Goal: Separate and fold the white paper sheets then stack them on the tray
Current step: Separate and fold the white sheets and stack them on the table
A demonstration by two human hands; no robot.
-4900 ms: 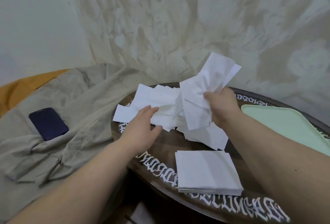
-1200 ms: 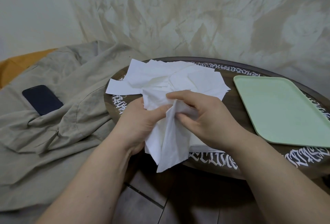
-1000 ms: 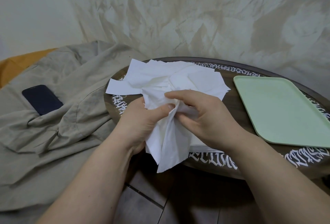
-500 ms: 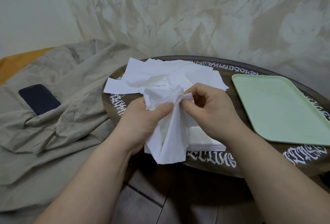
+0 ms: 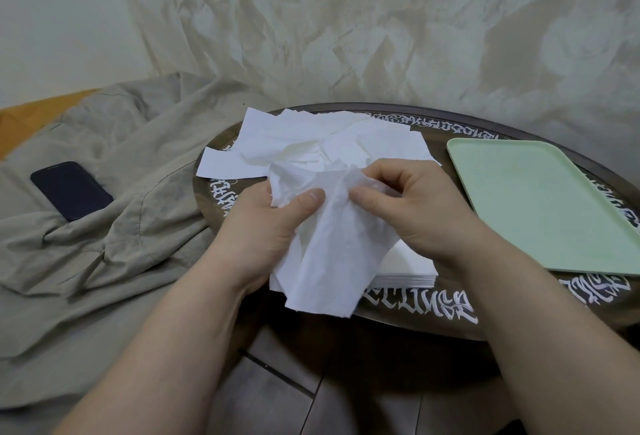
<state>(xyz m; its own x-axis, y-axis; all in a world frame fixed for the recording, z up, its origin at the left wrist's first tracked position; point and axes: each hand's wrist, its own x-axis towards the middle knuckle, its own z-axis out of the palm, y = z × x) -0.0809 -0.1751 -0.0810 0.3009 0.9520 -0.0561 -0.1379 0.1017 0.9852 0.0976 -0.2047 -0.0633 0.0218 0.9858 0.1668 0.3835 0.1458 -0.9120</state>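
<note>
nearest the camera, two bare forearms reached forward over a dark tiled floor (image 5: 346,407) toward a round dark table (image 5: 415,322) with white ornamental lettering along its rim. the left hand (image 5: 266,230) gripped a crumpled white paper sheet (image 5: 329,254), its thumb pressed across the front of the paper and its fingers curled behind it. the right hand (image 5: 412,206) pinched the upper edge of the same sheet between thumb and forefinger, with the other fingers curled above. the two thumbs lay close together on the paper but did not touch. the sheet hung down from both hands, wrinkled, and its lower edge dropped past the near rim of the table.

just behind the hanging sheet, partly hidden by it and by the right wrist, a neat stack of folded sheets (image 5: 408,268) sat on the table near its front edge. beyond the hands, a loose pile of white sheets (image 5: 311,143) lay spread over the far left part of the table, some overhanging the left rim. a pale green tray (image 5: 540,206) rested on the right side of the table, with nothing visible on it.

to the left of the table lay a rumpled beige cloth (image 5: 121,226), with a dark phone (image 5: 71,190) lying on it. farther back, a strip of orange fabric (image 5: 31,115) showed beside the cloth, and a mottled cream wall (image 5: 381,29) rose behind everything.
</note>
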